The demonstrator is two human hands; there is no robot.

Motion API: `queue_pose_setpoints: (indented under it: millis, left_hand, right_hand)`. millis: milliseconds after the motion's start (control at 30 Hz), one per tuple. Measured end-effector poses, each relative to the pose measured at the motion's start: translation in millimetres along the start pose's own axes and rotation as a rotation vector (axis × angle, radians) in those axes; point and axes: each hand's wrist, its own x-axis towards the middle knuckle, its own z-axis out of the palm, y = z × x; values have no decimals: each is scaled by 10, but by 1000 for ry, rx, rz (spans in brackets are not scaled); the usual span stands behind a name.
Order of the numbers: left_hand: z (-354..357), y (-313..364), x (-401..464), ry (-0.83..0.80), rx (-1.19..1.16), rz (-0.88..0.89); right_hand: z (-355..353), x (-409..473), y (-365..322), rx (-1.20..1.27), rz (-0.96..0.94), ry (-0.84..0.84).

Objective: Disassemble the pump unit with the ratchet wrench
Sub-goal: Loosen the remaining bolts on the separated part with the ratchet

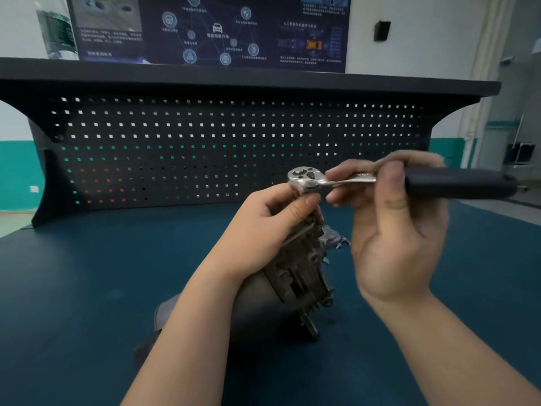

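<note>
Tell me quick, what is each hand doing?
Left hand: grips the top of the pump unit.
Right hand: holds the ratchet wrench.

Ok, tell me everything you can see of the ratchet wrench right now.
The ratchet wrench has a shiny chrome round head with a small switch on top, a polished metal shank, and a dark, matte grip that looks like rubber or plastic. It lies roughly level above the pump unit, head to the left, handle pointing right. The right hand holds the shank near where the grip starts. The left hand pinches just under the head, atop the pump. What the head sits on is hidden.
</note>
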Motion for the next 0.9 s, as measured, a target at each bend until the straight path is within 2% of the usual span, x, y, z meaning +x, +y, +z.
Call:
queue_pose_setpoints:
  millis: [133, 267, 333, 433, 533, 633, 700, 767, 800, 833, 900]
  left_hand:
    - [21, 9, -3, 31, -17, -10]
    - [27, -1, -1, 42, 2, -1]
    - [27, 2, 3, 37, -3, -20]
    - [25, 6, 9, 43, -57, -61]
    - [27, 17, 21, 49, -36, -59]
    - [32, 30, 16, 52, -17, -56]
    - [22, 10, 9, 36, 9, -49]
    - [3, -6, 5, 16, -25, -81]
    - [-5, -19, 8, 7, -13, -86]
    - [-8, -25, 12, 10, 33, -70]
    - [5, -9, 3, 34, 76, -21]
  right_hand:
    - [-31, 299, 132, 292, 355, 124]
    - [-70, 589, 328, 480, 855, 64]
    - [-63, 645, 423, 503, 970, 33]
    - [8, 629, 455, 479, 1017, 50]
    - [8, 530, 334, 404, 888, 181]
    - [6, 288, 154, 258, 458, 224]
    - [62, 74, 36, -87, 61, 61]
    - [104, -116, 6, -395, -252, -214]
    - [120, -169, 12, -443, -309, -299]
    - [124, -181, 22, -420, -310, -313]
    - [87, -63, 55, -235, -185, -181]
